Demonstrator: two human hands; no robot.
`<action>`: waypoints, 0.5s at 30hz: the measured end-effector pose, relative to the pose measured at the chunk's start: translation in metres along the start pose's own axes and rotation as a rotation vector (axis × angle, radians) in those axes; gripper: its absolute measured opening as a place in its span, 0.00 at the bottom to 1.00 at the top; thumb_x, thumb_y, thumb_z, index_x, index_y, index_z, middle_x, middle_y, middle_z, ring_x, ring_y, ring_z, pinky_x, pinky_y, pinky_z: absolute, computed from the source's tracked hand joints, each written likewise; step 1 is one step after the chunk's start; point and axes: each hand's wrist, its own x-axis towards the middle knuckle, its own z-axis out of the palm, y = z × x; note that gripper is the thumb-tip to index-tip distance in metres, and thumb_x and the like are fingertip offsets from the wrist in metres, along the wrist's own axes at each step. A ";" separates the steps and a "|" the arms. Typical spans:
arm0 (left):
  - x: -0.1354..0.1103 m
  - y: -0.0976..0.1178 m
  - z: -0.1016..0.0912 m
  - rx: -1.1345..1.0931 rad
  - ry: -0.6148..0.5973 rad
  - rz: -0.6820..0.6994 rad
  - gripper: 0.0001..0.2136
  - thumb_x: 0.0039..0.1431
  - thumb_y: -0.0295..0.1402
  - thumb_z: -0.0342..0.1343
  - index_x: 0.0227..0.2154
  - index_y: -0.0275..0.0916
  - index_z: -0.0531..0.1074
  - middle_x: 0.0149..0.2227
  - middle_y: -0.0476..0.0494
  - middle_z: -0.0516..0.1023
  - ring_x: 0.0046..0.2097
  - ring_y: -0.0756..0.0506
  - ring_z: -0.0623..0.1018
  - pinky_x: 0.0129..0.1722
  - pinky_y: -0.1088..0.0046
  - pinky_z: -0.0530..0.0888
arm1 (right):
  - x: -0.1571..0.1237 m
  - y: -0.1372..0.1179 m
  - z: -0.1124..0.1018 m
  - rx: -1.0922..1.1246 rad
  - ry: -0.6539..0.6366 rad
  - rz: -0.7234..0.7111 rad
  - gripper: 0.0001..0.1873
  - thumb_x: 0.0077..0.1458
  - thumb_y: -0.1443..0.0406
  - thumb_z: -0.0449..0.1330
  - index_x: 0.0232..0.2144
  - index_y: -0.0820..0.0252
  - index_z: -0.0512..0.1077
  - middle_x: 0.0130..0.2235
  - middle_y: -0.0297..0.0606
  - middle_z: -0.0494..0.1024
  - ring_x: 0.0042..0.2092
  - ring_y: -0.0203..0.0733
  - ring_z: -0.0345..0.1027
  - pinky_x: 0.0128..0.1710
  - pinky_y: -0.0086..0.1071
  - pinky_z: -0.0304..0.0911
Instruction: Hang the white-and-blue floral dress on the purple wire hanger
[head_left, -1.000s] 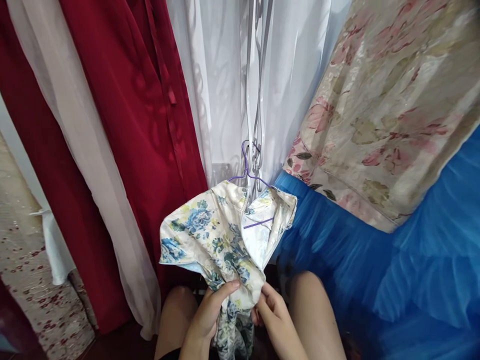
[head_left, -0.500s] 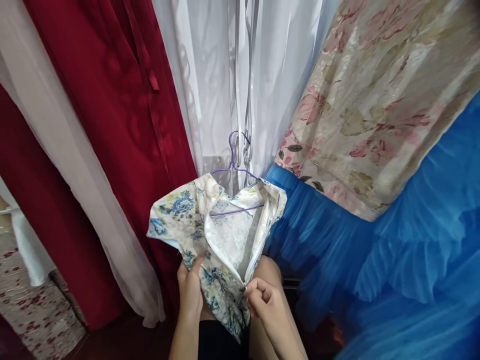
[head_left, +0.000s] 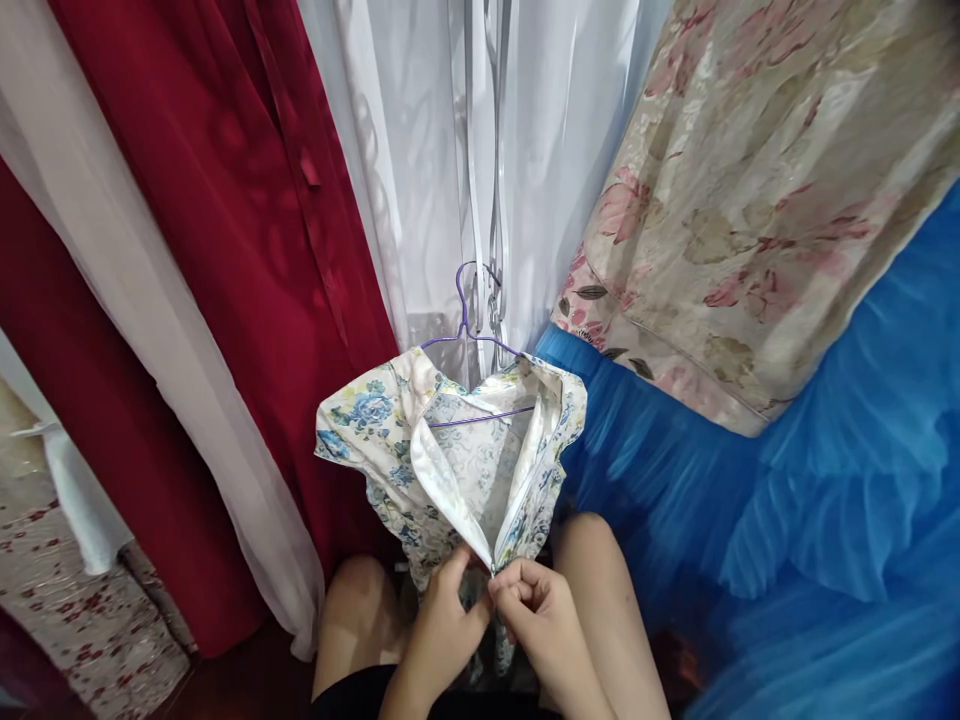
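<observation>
A short-sleeved floral dress point(head_left: 379, 420), cream with blue flowers, hangs from a purple hanger point(head_left: 463, 300) in front of my knees. Its zipped opening gapes in a V, showing the pale lining and the hanger's lower bar. At the foot of the V, my right hand point(head_left: 536, 610) pinches the zipper pull, which is mostly covered by the fingers. My left hand point(head_left: 448, 620) is closed on the dress fabric just left of the zipper, its fingertips close to those of my right hand. The lower part of the dress is largely hidden behind both hands.
White fabric with long straps point(head_left: 480, 150) hangs behind the hanger. Dark red fabric point(head_left: 247, 250) and a sheer pale length point(head_left: 150, 300) hang at left. At right are a pink-flowered garment point(head_left: 720, 230) and blue ruffled tulle point(head_left: 847, 480).
My left hand has moved right, from the dress's side to beside the zipper. The dress has shifted slightly right and its opening has narrowed toward the bottom. My right hand keeps its pinch.
</observation>
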 end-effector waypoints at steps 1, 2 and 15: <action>-0.001 0.001 0.003 0.018 -0.018 -0.011 0.18 0.57 0.35 0.59 0.51 0.38 0.74 0.47 0.35 0.79 0.52 0.35 0.76 0.52 0.59 0.71 | -0.001 -0.001 0.001 0.002 -0.002 -0.004 0.15 0.49 0.57 0.66 0.22 0.61 0.68 0.14 0.24 0.61 0.17 0.27 0.46 0.20 0.26 0.42; -0.002 0.002 0.005 0.028 -0.021 -0.008 0.17 0.57 0.36 0.59 0.49 0.38 0.74 0.46 0.35 0.79 0.50 0.35 0.77 0.51 0.59 0.72 | -0.001 -0.001 0.001 0.006 -0.004 -0.008 0.15 0.49 0.57 0.66 0.22 0.61 0.68 0.14 0.25 0.61 0.17 0.27 0.47 0.20 0.26 0.42; -0.001 0.012 0.013 0.035 -0.006 0.138 0.07 0.59 0.25 0.50 0.27 0.40 0.61 0.27 0.50 0.67 0.32 0.47 0.71 0.35 0.75 0.66 | 0.068 -0.094 -0.012 0.078 -0.061 -0.154 0.13 0.47 0.59 0.63 0.18 0.62 0.72 0.13 0.26 0.60 0.19 0.30 0.47 0.22 0.29 0.43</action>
